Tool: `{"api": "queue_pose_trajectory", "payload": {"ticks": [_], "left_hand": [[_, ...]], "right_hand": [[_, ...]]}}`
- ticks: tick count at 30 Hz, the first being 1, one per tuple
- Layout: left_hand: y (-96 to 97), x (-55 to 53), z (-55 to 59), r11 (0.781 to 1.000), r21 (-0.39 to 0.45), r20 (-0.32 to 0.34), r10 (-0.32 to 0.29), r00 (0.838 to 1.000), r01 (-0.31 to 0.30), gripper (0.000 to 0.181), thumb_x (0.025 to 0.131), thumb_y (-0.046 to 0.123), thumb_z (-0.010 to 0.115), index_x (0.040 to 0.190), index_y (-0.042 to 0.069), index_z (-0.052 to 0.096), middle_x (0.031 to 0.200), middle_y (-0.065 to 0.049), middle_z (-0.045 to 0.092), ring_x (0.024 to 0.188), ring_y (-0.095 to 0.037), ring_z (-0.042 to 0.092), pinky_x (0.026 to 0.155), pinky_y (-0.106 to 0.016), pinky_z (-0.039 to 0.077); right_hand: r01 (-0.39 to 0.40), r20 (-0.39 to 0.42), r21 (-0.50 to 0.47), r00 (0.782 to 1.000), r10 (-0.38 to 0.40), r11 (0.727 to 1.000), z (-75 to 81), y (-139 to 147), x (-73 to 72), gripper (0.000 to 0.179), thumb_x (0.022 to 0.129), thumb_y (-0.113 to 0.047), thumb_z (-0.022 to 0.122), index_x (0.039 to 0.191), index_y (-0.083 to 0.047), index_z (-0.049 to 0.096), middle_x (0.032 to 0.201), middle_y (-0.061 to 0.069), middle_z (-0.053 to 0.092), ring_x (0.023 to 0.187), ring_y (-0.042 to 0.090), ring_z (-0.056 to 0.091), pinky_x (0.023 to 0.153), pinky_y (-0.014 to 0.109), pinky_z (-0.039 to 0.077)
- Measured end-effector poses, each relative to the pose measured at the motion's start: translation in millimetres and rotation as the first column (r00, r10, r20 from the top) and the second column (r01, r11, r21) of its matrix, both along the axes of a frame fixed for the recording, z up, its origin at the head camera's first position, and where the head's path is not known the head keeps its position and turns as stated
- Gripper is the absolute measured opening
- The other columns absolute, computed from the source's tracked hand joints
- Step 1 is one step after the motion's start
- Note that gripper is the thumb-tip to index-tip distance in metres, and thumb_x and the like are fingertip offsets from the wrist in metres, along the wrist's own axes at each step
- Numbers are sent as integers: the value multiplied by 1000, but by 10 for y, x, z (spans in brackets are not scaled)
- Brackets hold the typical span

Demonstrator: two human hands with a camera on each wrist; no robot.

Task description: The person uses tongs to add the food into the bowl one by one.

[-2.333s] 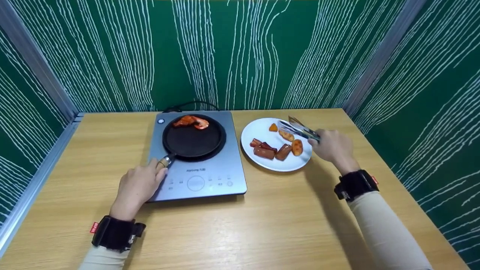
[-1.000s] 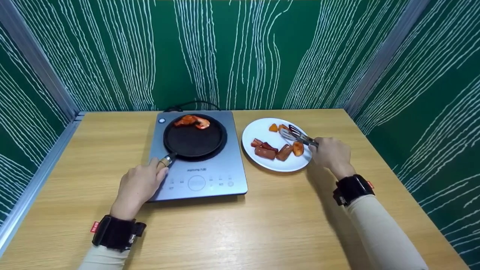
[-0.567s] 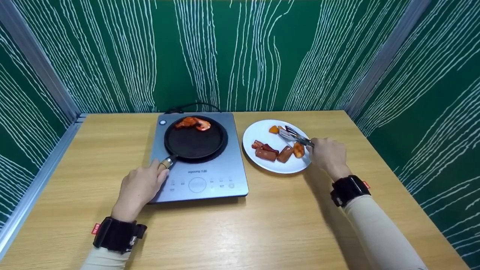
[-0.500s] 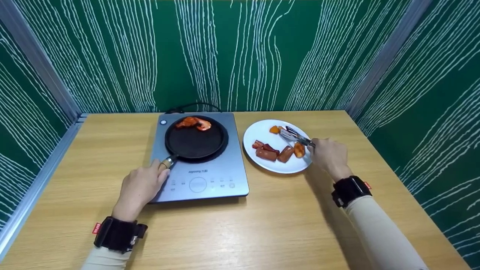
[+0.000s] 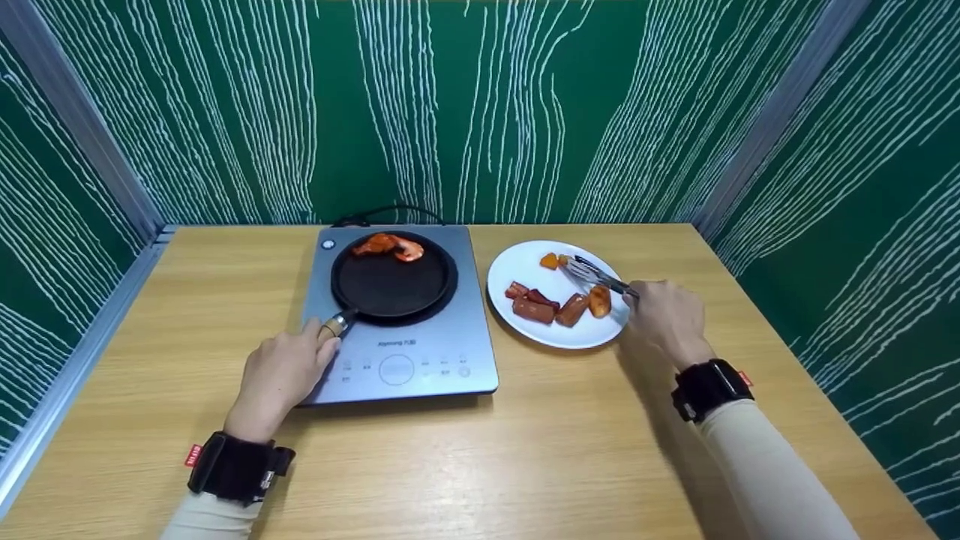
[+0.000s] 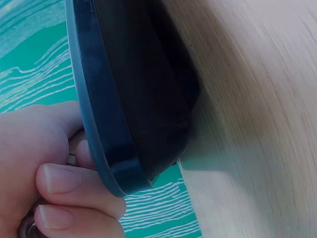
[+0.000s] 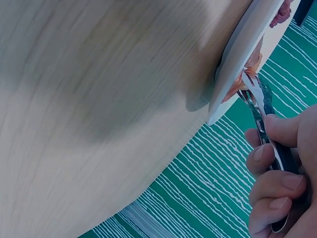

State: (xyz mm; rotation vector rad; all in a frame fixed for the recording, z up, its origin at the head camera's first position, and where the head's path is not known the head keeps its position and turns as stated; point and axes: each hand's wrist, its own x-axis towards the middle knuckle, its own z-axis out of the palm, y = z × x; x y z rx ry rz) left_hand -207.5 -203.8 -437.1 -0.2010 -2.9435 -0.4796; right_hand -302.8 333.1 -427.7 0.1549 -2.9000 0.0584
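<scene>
In the head view, my left hand [image 5: 285, 371] grips the wooden handle [image 5: 331, 327] of a small black frying pan [image 5: 390, 289]. A pink shrimp [image 5: 409, 250] and a red-orange glazed piece of food [image 5: 375, 244] lie at the pan's far side. My right hand [image 5: 667, 319] holds metal tongs [image 5: 600, 278] with dark handles; the right wrist view shows fingers curled round them. The tongs' tips are over the white plate [image 5: 504, 307], at a browned orange piece [image 5: 564, 260] they partly hide. Several sausage pieces [image 5: 534, 310], a browned oval piece [image 5: 599, 301] and an orange wedge [image 5: 550, 261] also lie there.
Under the pan is a silver induction cooker [image 5: 442, 360] with a touch panel, its black cord [image 5: 397, 208] running behind it. The plate stands just right of the cooker on a wooden table [image 5: 540, 450]. Green white-lined walls [image 5: 495, 112] enclose the back and sides.
The spread tongs have come down over the plate at the browned piece, their arms closer together. Lately my right hand has shifted slightly right. My left hand stays on the pan handle.
</scene>
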Motion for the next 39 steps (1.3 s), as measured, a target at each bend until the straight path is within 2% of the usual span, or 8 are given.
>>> {"api": "queue_pose_trajectory", "payload": {"ticks": [10, 17, 21, 24, 27, 32, 35, 39], "left_hand": [[-5, -2, 6, 1000, 5, 13, 0, 1000, 0, 33, 109, 36, 60, 106, 4, 55, 69, -14, 51, 58, -33, 55, 51, -47, 44], [-3, 4, 0, 1000, 10, 29, 5, 1000, -5, 33, 109, 37, 59, 106, 4, 55, 70, -14, 50, 59, -33, 56, 51, -46, 44], [-1, 6, 1, 1000, 13, 28, 6, 1000, -7, 33, 109, 37, 59, 106, 5, 55, 70, -14, 50, 59, -32, 54, 51, -45, 42], [-2, 4, 6, 1000, 13, 30, 6, 1000, -7, 33, 109, 37, 58, 107, 5, 55, 70, -14, 49, 58, -31, 53, 50, -44, 41], [-8, -1, 15, 1000, 12, 44, 13, 999, -13, 33, 110, 37, 57, 108, 5, 55, 70, -13, 48, 58, -30, 52, 50, -41, 39], [-8, -5, 12, 1000, 13, 46, 15, 999, -16, 33, 110, 38, 57, 109, 5, 56, 71, -13, 49, 59, -31, 53, 51, -41, 40], [-3, -1, 12, 1000, 13, 40, 12, 999, -13, 33, 110, 38, 57, 109, 5, 56, 71, -14, 49, 59, -31, 53, 51, -42, 41], [10, -2, 5, 1000, 10, 41, 13, 999, -14, 33, 109, 38, 58, 109, 5, 56, 71, -14, 50, 59, -31, 53, 51, -42, 41]], "right_hand": [[-24, -71, -45, 997, 20, 999, 120, -42, 60, 23, 103, -21, 62, 111, -9, 79, 73, 12, 59, 59, 29, 50, 46, 40, 32], [-101, -158, -58, 983, 91, 993, 268, -309, 106, 21, 103, -24, 66, 114, -13, 80, 77, 10, 65, 59, 28, 53, 44, 38, 29], [-191, -242, -50, 955, 174, 980, 366, -595, 139, 17, 102, -29, 70, 102, -14, 78, 69, 7, 61, 54, 25, 50, 43, 37, 28], [-251, -269, -37, 935, 232, 967, 437, -864, 167, 17, 101, -31, 72, 104, -16, 79, 65, 5, 59, 50, 22, 45, 42, 36, 28], [-308, -290, -22, 913, 289, 951, 465, -1168, 176, 12, 99, -28, 74, 105, -19, 80, 66, 3, 61, 50, 22, 48, 41, 39, 34], [-377, -291, 0, 886, 360, 926, 410, -1683, 155, 7, 99, -25, 72, 93, -21, 75, 69, 1, 66, 55, 26, 59, 45, 47, 44], [-415, -260, 11, 877, 404, 910, 356, -1949, 122, 14, 103, -29, 69, 99, -21, 78, 71, 2, 68, 56, 24, 58, 46, 46, 44], [-452, -249, 64, 856, 453, 890, 274, -2214, 62, 18, 105, -29, 66, 98, -18, 77, 70, 5, 66, 53, 22, 53, 45, 43, 44]]}}
